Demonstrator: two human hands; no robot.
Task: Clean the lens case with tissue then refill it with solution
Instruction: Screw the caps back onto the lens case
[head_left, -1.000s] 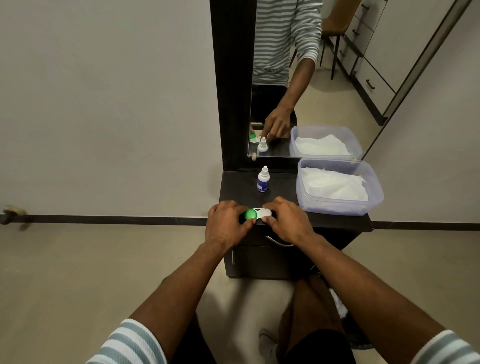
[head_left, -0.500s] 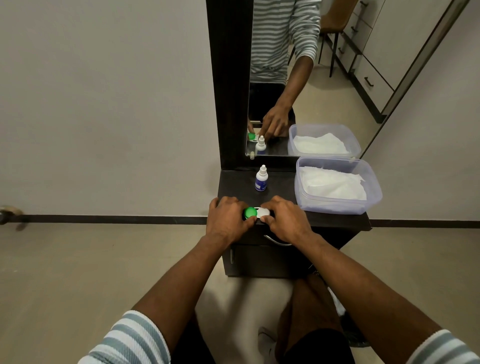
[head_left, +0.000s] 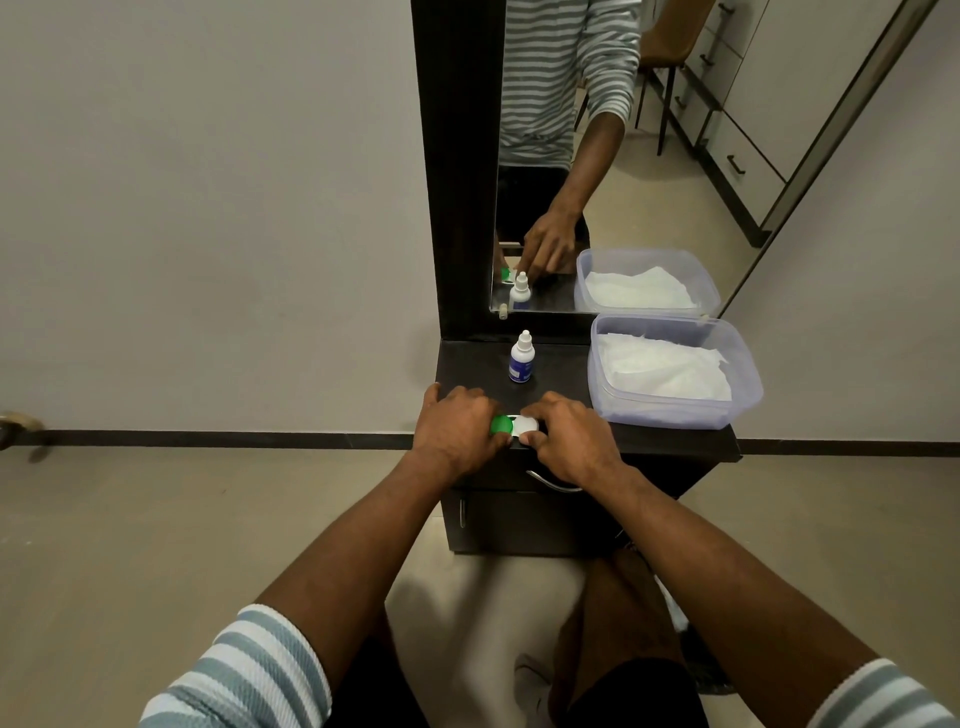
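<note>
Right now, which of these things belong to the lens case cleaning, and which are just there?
For the job:
lens case, gripped by left hand and right hand
solution bottle
tissues in the plastic tub

Just there:
mirror
dark cabinet

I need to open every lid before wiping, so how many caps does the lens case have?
2. The green cap sits at the left hand; the white cap sits at the right hand. Fingers partly cover both.

left hand (head_left: 457, 434): knuckles up, fingers curled, gripping the lens case (head_left: 514, 426) | right hand (head_left: 569, 436): fingers curled, pinching its other end | forearms: extended, converging
</note>
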